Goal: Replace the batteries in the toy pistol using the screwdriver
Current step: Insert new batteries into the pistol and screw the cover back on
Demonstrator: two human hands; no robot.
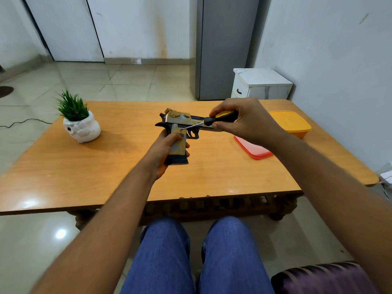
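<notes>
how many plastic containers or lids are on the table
2: a yellow container at the table's far right, and a red lid just in front of it, partly hidden by the right arm.

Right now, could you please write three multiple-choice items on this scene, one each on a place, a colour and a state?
1. Where does the potted plant stand on the table?
A far left
B near right
C centre

2. What colour is the lid lying beside the yellow container?
A green
B red
C white

3. What does the left hand hold?
A nothing
B the screwdriver
C the toy pistol

Key: 1 A, it stands by the far left corner. 2 B, it shows red. 3 C, fingers wrap the grip, while the right hand holds the screwdriver.
</notes>
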